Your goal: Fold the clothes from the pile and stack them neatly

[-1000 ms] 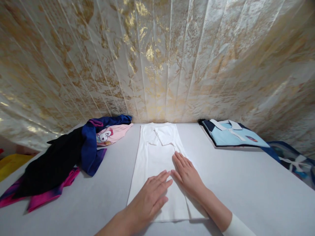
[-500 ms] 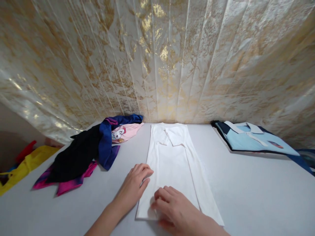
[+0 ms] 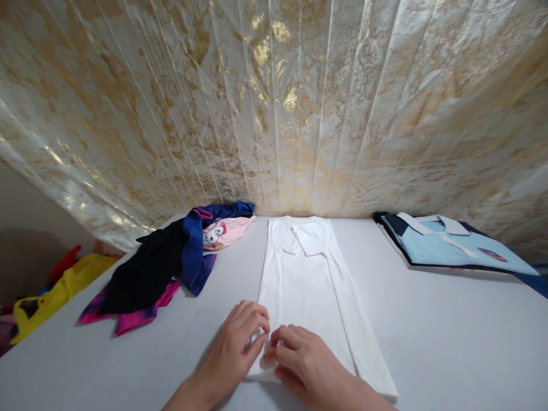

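A white long-sleeved shirt (image 3: 306, 302) lies flat on the table in a long folded strip, its sides turned inward. Both cuffs rest near the collar at the far end. My left hand (image 3: 233, 348) is at the shirt's lower left edge, fingers bent loosely and a small gap between thumb and forefinger. Close beside it, over the bottom part of the shirt, is my right hand (image 3: 310, 362), its fingers curved and the thumb apart below them. No cloth shows pinched in either hand. The shirt's bottom hem is partly hidden behind my right hand.
A loose heap of black, blue and pink clothes (image 3: 149, 268) lies on the left of the table (image 3: 449, 331). Folded garments with a light blue collared shirt (image 3: 454, 245) on top sit at the right. Yellow cloth (image 3: 64, 288) is beyond the left edge. A gold-patterned curtain (image 3: 295, 114) hangs behind.
My left hand has moved down along the shirt's left edge, closer to my right hand, and its thumb and forefinger have come nearer each other. The view has shifted slightly.
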`<state>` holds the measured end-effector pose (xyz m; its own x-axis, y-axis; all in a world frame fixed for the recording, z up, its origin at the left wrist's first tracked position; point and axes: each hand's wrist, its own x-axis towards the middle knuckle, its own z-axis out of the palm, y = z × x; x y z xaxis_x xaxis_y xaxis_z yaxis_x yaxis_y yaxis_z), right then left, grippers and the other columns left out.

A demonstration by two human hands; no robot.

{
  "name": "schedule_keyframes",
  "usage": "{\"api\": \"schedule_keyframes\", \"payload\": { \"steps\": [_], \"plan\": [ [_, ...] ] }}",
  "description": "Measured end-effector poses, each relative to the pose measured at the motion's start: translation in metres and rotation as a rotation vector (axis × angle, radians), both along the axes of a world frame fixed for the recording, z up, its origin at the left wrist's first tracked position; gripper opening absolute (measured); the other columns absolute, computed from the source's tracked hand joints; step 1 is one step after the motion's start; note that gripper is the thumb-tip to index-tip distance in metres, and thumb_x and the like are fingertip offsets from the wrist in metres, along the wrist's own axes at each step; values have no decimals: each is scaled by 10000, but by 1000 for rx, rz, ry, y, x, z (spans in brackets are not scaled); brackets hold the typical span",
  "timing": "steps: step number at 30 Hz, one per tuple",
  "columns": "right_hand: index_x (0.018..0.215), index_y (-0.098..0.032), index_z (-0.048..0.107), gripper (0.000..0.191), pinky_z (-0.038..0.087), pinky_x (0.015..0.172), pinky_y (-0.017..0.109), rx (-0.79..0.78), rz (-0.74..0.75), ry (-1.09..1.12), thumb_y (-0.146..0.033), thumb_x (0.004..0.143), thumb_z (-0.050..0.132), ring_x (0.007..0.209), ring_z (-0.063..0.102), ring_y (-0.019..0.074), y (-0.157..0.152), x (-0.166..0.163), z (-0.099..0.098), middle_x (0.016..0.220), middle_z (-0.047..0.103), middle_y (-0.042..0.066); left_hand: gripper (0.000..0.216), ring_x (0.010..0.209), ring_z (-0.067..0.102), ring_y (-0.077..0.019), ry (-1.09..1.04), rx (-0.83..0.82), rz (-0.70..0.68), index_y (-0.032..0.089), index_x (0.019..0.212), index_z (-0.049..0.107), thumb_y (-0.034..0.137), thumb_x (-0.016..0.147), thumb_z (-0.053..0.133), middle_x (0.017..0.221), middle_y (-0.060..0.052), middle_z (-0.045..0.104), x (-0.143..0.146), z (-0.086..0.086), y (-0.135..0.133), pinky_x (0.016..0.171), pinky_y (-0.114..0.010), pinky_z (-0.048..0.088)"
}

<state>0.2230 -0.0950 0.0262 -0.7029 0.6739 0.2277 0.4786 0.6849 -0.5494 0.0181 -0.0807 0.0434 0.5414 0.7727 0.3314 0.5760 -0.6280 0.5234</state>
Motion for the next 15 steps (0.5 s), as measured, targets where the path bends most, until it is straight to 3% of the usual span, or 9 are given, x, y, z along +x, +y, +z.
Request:
{"api": "schedule_keyframes", "payload": {
  "steps": [4, 10, 15],
  "plan": [
    [972, -235, 638, 238, 436, 752, 260, 7, -7, 44, -99, 792, 562, 827, 578, 161, 1, -1, -3, 1002, 648, 27, 113, 863, 528, -180, 28, 24, -173, 199, 892, 518, 87, 874, 522, 912, -21, 579, -13, 4, -25, 772, -308, 423],
    [1033, -244, 632, 246, 446, 765, 278, -19, 1, 55, -134, 889, 466, 841, 574, 167, -1, -3, 2, 1015, 638, 44, 103, 820, 533, -169, 80, 42, -136, 193, 924, 513, 94, 935, 485, 893, -19, 599, -21, -10, -30, 751, -289, 418],
    [1059, -250, 614, 313, 457, 799, 288, -81, 8, 116, -76, 826, 500, 896, 576, 177, -2, -2, 1, 1038, 617, 53, 220, 819, 539, -175, 91, 133, -224, 180, 921, 542, 96, 975, 346, 936, -50, 607, -22, -14, -30, 745, -301, 425]
  ]
}}
